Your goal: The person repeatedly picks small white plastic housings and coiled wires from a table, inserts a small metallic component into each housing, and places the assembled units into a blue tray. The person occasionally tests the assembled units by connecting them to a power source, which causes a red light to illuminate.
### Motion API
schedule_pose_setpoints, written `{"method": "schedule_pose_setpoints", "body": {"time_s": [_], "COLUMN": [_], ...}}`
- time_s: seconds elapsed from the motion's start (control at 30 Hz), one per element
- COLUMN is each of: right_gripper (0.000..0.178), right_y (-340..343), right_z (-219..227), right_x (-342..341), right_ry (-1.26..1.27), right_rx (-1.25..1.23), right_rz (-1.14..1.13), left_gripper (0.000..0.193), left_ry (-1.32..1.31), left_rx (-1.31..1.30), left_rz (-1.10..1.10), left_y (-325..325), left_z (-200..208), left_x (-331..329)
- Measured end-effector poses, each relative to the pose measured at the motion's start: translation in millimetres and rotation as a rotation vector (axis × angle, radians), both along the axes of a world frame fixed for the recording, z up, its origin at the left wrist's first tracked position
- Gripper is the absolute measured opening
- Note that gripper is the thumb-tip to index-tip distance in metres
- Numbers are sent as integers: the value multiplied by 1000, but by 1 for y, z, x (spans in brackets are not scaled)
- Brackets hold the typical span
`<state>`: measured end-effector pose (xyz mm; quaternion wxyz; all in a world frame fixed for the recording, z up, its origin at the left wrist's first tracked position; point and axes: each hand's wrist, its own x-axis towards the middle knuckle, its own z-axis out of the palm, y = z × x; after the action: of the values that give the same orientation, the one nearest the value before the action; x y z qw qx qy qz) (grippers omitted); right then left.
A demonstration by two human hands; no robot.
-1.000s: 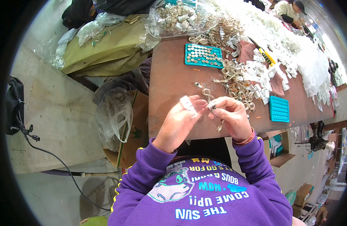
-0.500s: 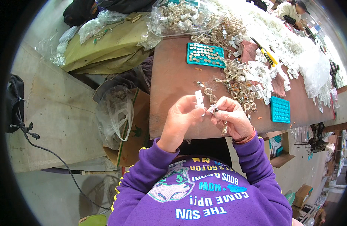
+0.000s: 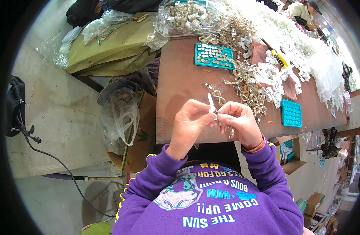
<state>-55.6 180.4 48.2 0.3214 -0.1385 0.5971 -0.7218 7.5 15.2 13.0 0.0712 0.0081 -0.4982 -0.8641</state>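
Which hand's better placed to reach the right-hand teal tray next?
Probably right. The right hand is nearer that teal tray, on its outer side, though it holds a gold cord. The left hand is farther off, pinching a white tag.

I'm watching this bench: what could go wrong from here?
The white strip stands up from the fingertips of the left hand, gripped near its lower end, so it might slip or bend.
The small round discs sit in an open teal tray; a knock could scatter them.
The yellow-and-black-handled tool lies among white tags and might get buried.
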Motion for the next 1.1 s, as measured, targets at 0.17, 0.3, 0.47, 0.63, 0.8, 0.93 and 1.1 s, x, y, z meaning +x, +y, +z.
{"method": "schedule_pose_setpoints", "body": {"time_s": [0.17,0.3,0.47,0.63,0.8,0.93,1.1], "right_gripper": [10,10,18,21,20,16,14], "right_y": [3,9,2,-2,-1,-5,0], "right_z": [10,5,-18,-16,0,-3,-1], "right_x": [5,-7,-8,-4,-1,17,23], "right_ry": [164,-4,-313,-246,-6,-37,183], "right_rx": [140,-32,-246,-144,-8,-7,118], "right_rz": [-6,125,318,84,114,32,-45], "left_gripper": [16,16,17,13,14,16,15], "left_ry": [-35,-45,-32,44,76,95,26], "left_rx": [-75,-9,63,-142,-433,-408,-231], "left_rz": [-43,-232,-351,-11,338,376,305], "left_y": [-4,-10,-9,-3,2,4,7], "left_z": [3,7,9,7,3,-2,-3], "left_x": [1,3,8,6,4,2,4]}}
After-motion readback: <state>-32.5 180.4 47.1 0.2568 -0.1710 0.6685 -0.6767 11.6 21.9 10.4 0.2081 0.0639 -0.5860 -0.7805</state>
